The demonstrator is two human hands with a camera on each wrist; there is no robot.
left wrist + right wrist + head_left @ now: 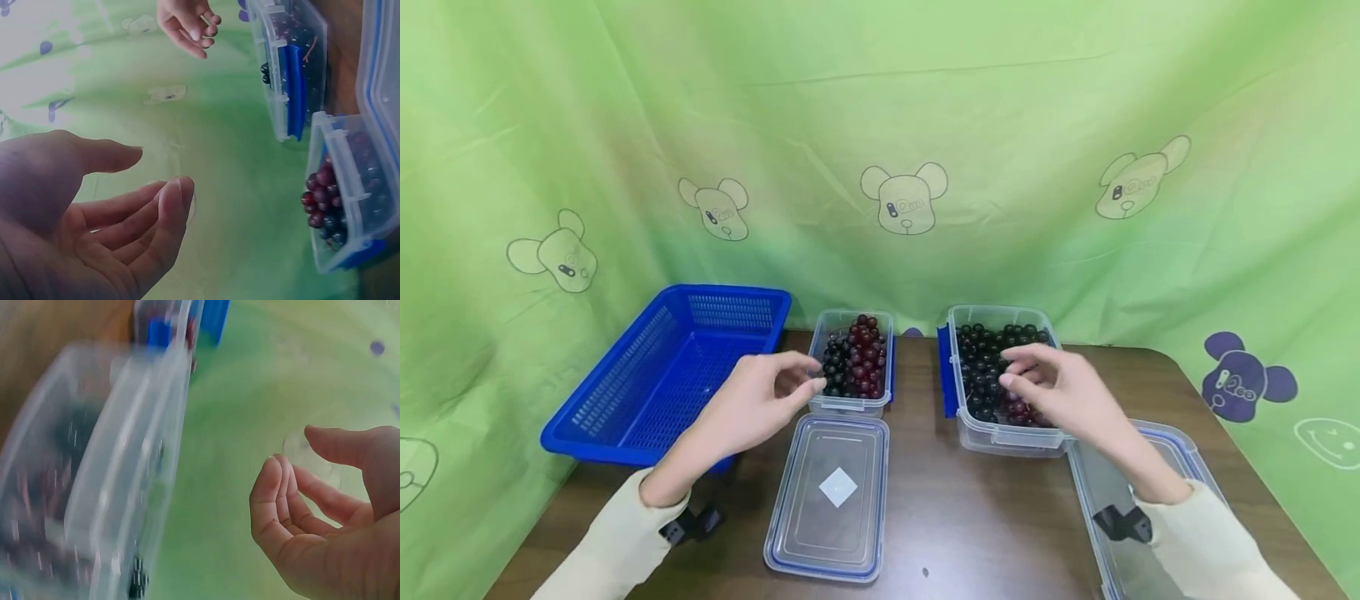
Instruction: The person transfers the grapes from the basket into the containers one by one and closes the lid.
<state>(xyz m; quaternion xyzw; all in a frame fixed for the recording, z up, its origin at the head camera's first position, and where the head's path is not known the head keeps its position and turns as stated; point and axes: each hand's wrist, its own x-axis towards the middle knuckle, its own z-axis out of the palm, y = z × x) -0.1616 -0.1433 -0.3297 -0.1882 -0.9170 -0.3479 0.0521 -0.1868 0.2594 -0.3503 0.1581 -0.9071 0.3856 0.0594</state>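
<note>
Both empty, fingers loosely bent: left hand [760,398] near small box [848,406], right hand [1063,392] over big box [1009,440]. Grapes [867,358] in both; lids [823,537] off, on table [940,517]. Judged step: boxes loaded, closing not begun. Next move likely calls for gripping a lid by its edges.

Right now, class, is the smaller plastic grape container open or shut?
Open: no lid covers the smaller plastic grape container, red grapes rise past its rim, and a clear, blue-edged lid lies in front.
</note>
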